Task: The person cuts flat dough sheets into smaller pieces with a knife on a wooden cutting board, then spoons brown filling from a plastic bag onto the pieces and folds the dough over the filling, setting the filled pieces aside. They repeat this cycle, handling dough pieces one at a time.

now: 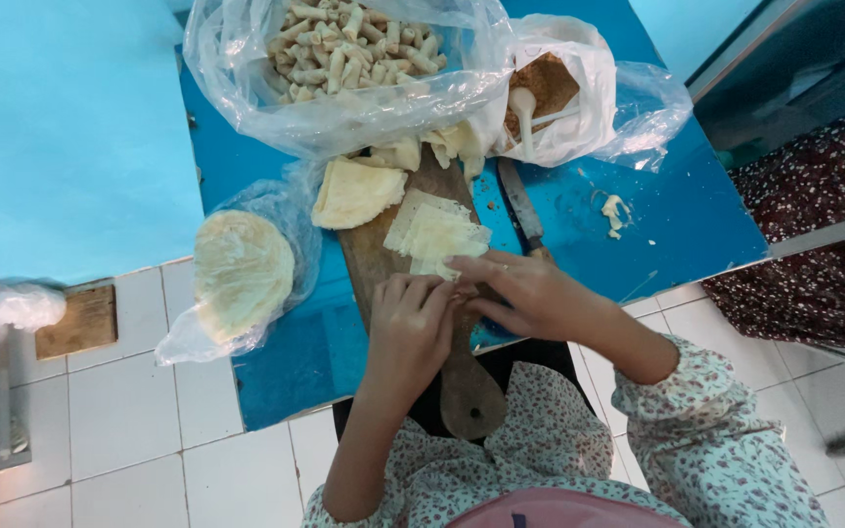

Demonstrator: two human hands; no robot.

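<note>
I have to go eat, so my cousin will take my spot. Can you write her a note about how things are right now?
Left hand and right hand: both pinching a small piece of wrapper over the wooden board; how tightly they grip is hidden.
Cut wrapper squares lie on the board just above the hands.
Round wrappers sit in a bag, left.
Knife lies right of the board.
Done: many finished rolls in the big bag.
Left: squares and round wrappers remain.

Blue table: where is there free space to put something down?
Bare blue table lies right of the steel knife, apart from small dough scraps. The far edge is crowded by the clear bag of rolled pastries.
</note>
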